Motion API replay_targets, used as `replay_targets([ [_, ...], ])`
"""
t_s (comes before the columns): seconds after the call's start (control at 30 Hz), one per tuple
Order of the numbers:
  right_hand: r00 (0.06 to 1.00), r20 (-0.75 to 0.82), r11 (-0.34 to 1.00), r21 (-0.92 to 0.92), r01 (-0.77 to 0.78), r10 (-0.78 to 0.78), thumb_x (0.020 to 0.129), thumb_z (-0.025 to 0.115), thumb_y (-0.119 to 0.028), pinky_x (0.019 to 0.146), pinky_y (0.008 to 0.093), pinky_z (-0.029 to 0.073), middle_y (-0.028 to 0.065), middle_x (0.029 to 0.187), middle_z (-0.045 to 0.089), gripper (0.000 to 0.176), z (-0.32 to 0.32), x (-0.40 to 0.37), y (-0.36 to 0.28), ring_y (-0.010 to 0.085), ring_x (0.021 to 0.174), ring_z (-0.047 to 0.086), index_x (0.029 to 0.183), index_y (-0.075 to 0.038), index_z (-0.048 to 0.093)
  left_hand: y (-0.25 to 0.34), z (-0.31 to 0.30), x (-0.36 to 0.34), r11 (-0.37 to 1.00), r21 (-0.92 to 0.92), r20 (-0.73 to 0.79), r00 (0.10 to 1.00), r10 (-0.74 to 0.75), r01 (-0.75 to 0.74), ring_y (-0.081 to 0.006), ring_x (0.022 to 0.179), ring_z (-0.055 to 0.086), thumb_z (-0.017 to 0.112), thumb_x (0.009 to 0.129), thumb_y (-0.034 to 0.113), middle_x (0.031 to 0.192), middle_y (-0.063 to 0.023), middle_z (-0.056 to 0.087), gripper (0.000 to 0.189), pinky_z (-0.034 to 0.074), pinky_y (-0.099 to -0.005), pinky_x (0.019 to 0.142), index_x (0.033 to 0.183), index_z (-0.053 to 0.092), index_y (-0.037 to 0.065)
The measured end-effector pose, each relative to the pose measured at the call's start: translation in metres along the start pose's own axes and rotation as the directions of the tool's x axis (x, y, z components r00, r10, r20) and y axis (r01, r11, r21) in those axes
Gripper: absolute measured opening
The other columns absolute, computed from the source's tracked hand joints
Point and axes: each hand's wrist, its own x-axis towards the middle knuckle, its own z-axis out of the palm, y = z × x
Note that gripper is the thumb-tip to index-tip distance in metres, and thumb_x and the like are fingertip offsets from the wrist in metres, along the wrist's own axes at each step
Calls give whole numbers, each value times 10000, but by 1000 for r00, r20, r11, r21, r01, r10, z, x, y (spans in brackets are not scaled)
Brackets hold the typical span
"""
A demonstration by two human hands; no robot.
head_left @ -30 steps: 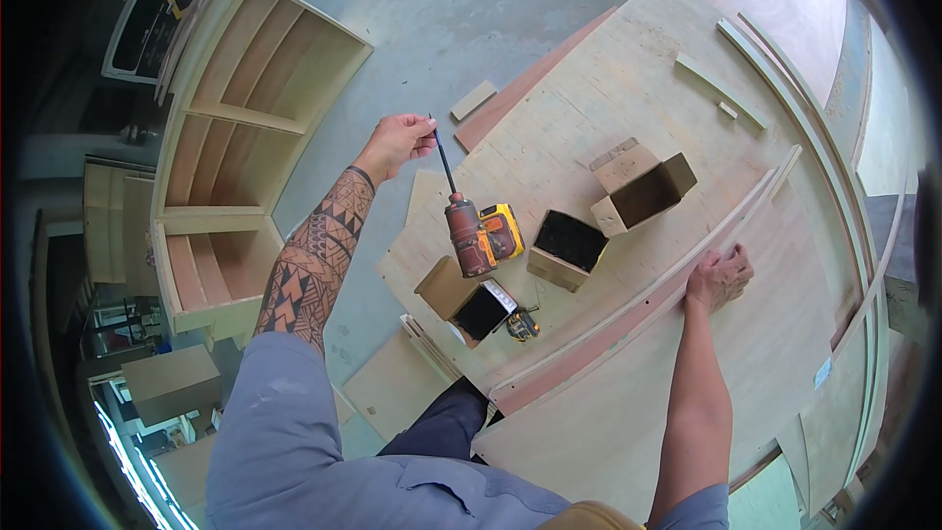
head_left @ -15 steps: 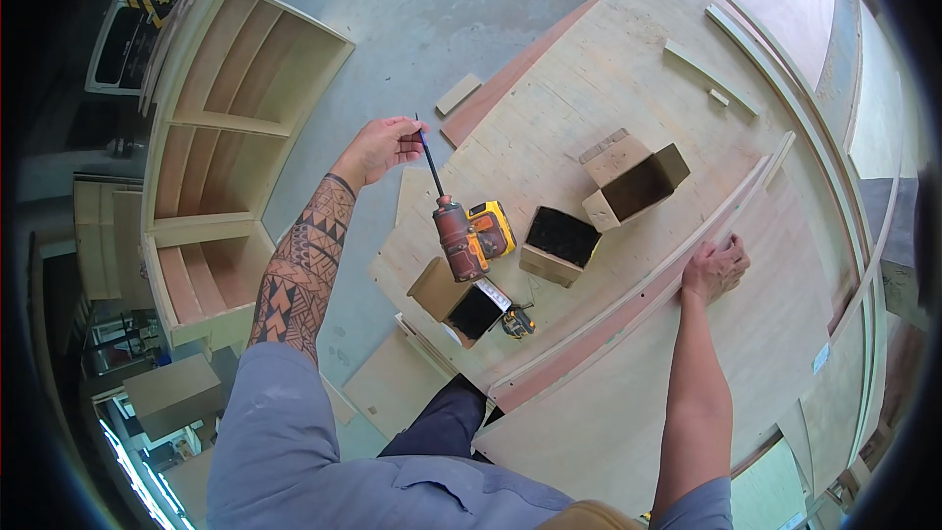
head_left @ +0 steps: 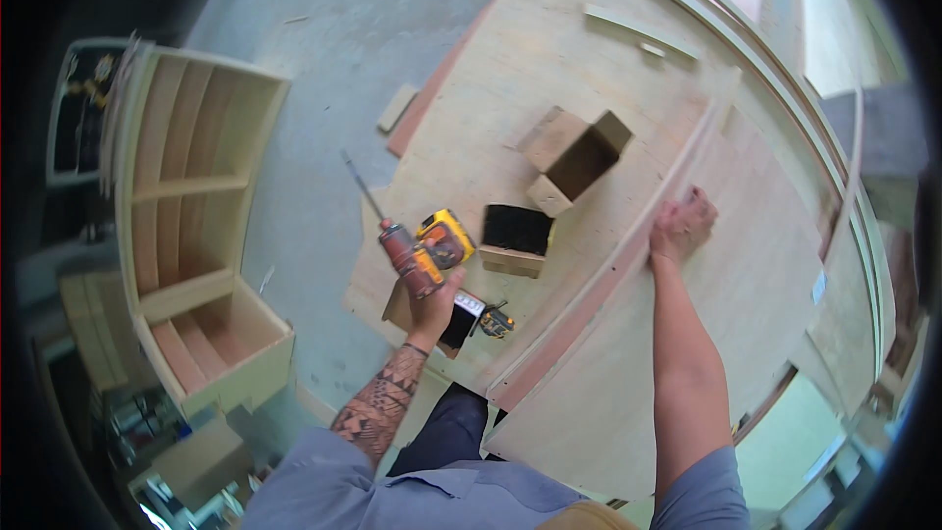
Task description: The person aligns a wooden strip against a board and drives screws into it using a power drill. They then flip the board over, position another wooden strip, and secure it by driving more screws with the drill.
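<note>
My left hand [head_left: 433, 306] is closed around the rear of a red and yellow power drill [head_left: 410, 260]; some fingers are hidden behind it. A long thin bit [head_left: 364, 185] points away from me to the upper left. Beside the grip, an open carton [head_left: 457, 332] with dark contents is partly covered by my wrist. My right hand [head_left: 684, 226], fingers curled, rests on a large pale plywood panel [head_left: 628, 363] close to a long wooden strip [head_left: 677, 177]. What those fingers hold, if anything, cannot be made out.
A tape measure [head_left: 497, 320], a box of dark pieces [head_left: 517, 229] and an open cardboard box [head_left: 587, 165] sit on the plywood sheet [head_left: 491, 108]. A wooden shelf unit [head_left: 191, 186] stands at left. Long strips [head_left: 746, 34] lie at upper right.
My left hand has left the bit's tip and come down toward me to the drill's rear. My view has turned and blurred. My right hand stays on the panel.
</note>
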Motion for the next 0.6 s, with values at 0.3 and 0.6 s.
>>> replay_targets([
  [0.3,998,-1,996,55,-64,64,879,660,-197,996,479,430,115,1216,519,478,-17,1,-12,324,1182,538,1338,-144,541,18,2,59,877,-376,-246,944,219,-301,-198,1207,562,653,970,75,1412,-128,576,475,447,-395,1097,1410,505,-22],
  [0.6,995,30,988,115,-103,100,890,661,-207,955,469,418,110,1216,511,472,-23,1,-8,313,1145,534,1338,-156,520,198,-2,118,795,-237,243,758,605,-559,-133,872,706,766,954,137,1006,-35,738,215,579,-308,762,1122,698,23],
])
